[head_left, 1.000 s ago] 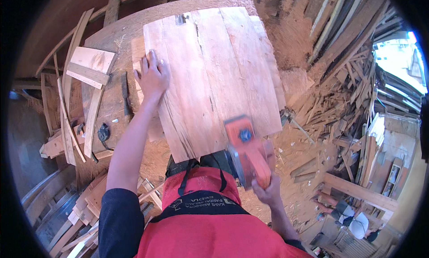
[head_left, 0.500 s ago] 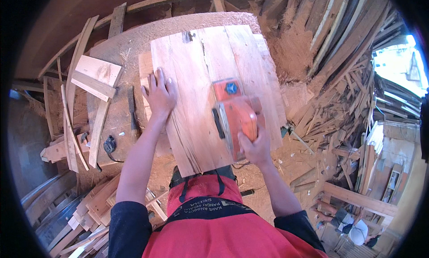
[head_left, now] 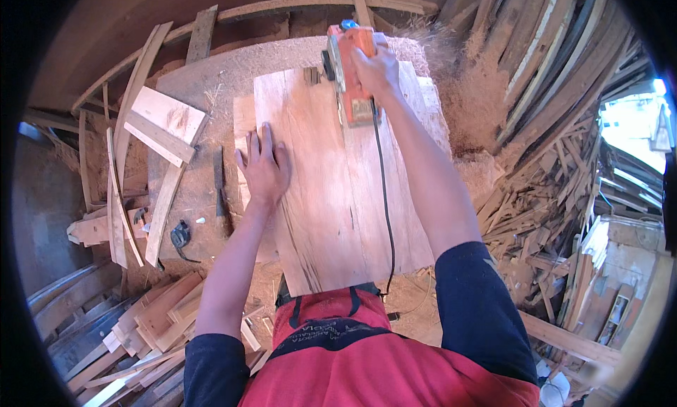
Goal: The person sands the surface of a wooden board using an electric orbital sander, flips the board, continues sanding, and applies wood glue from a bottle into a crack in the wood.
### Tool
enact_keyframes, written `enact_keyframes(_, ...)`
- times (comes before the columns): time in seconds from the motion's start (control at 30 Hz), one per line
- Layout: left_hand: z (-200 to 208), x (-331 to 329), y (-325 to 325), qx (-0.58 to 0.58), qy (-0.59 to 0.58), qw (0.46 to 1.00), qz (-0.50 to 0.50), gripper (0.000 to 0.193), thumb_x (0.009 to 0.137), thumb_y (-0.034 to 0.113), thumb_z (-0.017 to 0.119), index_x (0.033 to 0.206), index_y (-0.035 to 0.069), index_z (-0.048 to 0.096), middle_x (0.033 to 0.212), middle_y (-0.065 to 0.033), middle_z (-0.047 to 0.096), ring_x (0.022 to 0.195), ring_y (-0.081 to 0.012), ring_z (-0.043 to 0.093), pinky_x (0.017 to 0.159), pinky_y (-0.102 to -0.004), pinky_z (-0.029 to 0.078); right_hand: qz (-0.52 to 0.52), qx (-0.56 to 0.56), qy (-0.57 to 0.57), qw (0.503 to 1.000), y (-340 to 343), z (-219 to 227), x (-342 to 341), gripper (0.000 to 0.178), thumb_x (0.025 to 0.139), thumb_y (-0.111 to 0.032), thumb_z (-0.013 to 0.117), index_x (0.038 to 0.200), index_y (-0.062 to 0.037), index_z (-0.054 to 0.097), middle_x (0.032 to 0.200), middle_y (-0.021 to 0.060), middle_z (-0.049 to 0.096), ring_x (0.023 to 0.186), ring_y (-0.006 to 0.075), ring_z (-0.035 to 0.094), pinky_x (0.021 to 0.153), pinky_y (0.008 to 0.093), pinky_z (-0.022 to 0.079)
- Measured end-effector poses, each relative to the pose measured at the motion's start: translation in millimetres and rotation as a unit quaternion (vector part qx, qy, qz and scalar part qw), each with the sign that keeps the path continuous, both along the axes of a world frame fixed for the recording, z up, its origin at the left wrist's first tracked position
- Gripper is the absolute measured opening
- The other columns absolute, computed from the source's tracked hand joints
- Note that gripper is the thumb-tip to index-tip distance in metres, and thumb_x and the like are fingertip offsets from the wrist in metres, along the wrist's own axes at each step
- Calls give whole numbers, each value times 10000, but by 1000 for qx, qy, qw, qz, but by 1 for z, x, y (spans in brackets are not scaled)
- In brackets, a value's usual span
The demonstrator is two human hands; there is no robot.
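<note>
A wide wooden panel of joined boards lies flat on the workbench in front of me. My right hand is wrapped round the handle of an orange electric planer, which rests at the panel's far edge. From the planer's rear a black cord runs back over the panel toward me. On the panel's left edge my left hand lies flat, fingers spread. A long dark tool, perhaps a chisel, lies on the bench left of that hand.
Pale offcut boards and a small black object with a strap lie on the bench's left side. Shavings cover the far right. Stacked planks stand at the right, and scrap wood is piled at lower left.
My right hand has pushed the planer away from me, from the panel's middle to its far edge. The cord now trails across the wood. My left hand stays on the left edge.
</note>
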State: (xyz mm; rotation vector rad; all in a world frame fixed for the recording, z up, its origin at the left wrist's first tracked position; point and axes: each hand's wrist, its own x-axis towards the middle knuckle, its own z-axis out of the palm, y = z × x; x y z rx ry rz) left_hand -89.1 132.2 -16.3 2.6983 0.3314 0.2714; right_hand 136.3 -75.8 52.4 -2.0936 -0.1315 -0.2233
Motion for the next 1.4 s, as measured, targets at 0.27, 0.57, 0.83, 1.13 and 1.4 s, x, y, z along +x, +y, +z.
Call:
enact_keyframes(0.27, -11, -1, 9, 15, 31, 999, 25, 622, 1038, 375, 412, 1578, 72, 354, 1565, -260, 395, 1499, -370, 328, 1209, -636, 100, 91, 23, 97, 991, -94, 27, -219, 700, 914, -220, 685, 1506, 20, 398, 849, 84, 679, 636, 125, 637, 551, 308, 503)
enact_keyframes(0.57, -11, 2, 5, 25, 25, 999, 23, 637, 1037, 380, 410, 1595, 85, 328, 1578, -259, 377, 1501, -364, 325, 1211, -638, 111, -63, 71, 320, 943, -197, 67, -544, 236, 840, -104, 704, 1029, 34, 670, 748, 49, 655, 670, 116, 627, 605, 298, 504)
enact_keyframes(0.83, -10, 2, 6, 20, 28, 999, 16, 642, 1037, 385, 420, 1585, 60, 343, 1573, -272, 379, 1494, -385, 331, 1204, -647, 112, -44, 119, 283, 951, -141, 58, -374, 306, 839, -192, 714, 1043, 34, 677, 811, 110, 701, 735, 187, 669, 689, 356, 538)
enact_keyframes(1.13, -4, 0, 7, 7, 44, 999, 16, 633, 1040, 370, 432, 1576, 42, 356, 1562, -262, 407, 1494, -395, 326, 1211, -631, 105, 21, 66, 156, 985, -65, 24, -139, 284, 832, -246, 671, 977, -5, 704, 672, 143, 671, 630, 281, 689, 613, 427, 533)
enact_keyframes(1.4, -3, -3, 7, 2, 29, 1000, -2, 599, 1050, 342, 419, 1566, 41, 373, 1556, -266, 416, 1497, -399, 323, 1204, -630, 118, 22, 18, 21, 999, -12, -7, 28, 267, 893, -274, 687, 845, -12, 698, 628, 60, 645, 513, 141, 647, 466, 332, 519)
